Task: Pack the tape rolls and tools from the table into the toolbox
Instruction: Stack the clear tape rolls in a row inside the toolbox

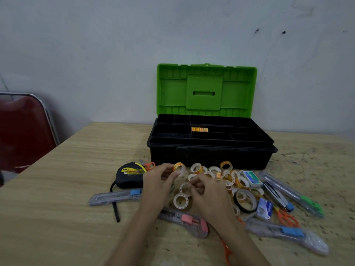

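Note:
The black toolbox (pixel 211 156) stands open at the table's far side, its green lid (pixel 206 89) upright. A stack of orange-printed tape rolls (pixel 199 129) lies in its middle tray compartment. My left hand (pixel 159 179) pinches a small orange-printed tape roll (pixel 179 168) just above the pile. Over the small white tape rolls (pixel 211 172), my right hand (pixel 207 191) has its fingers curled around one white roll (pixel 184 188). Another white roll (pixel 181 201) lies between my wrists.
A black-and-yellow tape measure (pixel 130 174) sits left of my hands. Several packaged cutters (pixel 115 196) (pixel 184 221) (pixel 286 233), orange scissors (pixel 286 217), a black tape ring (pixel 245 200) and staple boxes (pixel 251 178) lie around. A red chair (pixel 25 129) stands at the left.

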